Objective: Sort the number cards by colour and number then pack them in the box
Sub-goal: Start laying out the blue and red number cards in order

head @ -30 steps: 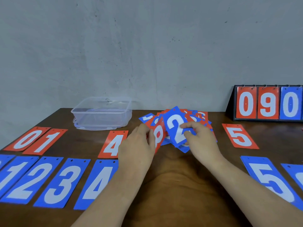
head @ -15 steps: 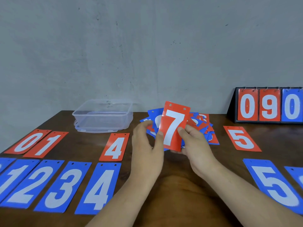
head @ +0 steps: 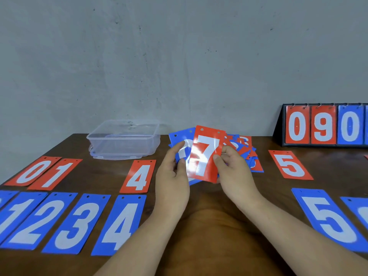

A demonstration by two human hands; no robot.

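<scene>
Lying at the far left of the brown bench [head: 199, 232], a red 0 card [head: 32, 172] and a red 1 card [head: 56, 174] sit side by side, their long edges touching. In front of them runs a row of flat blue cards, close together: a blue 1 card [head: 18, 220], a blue 2 card [head: 41, 222], a blue 3 card [head: 76, 224] and a blue 4 card [head: 119, 226].

A clear plastic box [head: 123, 139] stands at the back of the bench, near the grey wall [head: 179, 56]. A red 4 card [head: 138, 176] lies between the box and the blue 4 card.

At the middle, both hands are raised above the bench. The left hand [head: 173, 174] has a narrow grip, thumb and fingertips pinching a half-hidden blue card [head: 182, 144]; I cannot read its number for sure. The right hand [head: 233, 170] pinches the red 7 card [head: 206, 156] at its right edge, thumb on the face. This card is upright, tilted slightly, and overlaps the front of the blue one. Behind the hands a loose heap of mixed cards [head: 247, 150] rests on the bench.

Further right lie a red 5 card [head: 289, 165] and, nearer, a blue 5 card [head: 326, 218], well apart from the left rows. Just beside it, another blue card [head: 358, 212] is cut by the frame's edge. At the back right stands a flip scoreboard [head: 322, 124] showing a red 0, a red 9 and a blue 0.
</scene>
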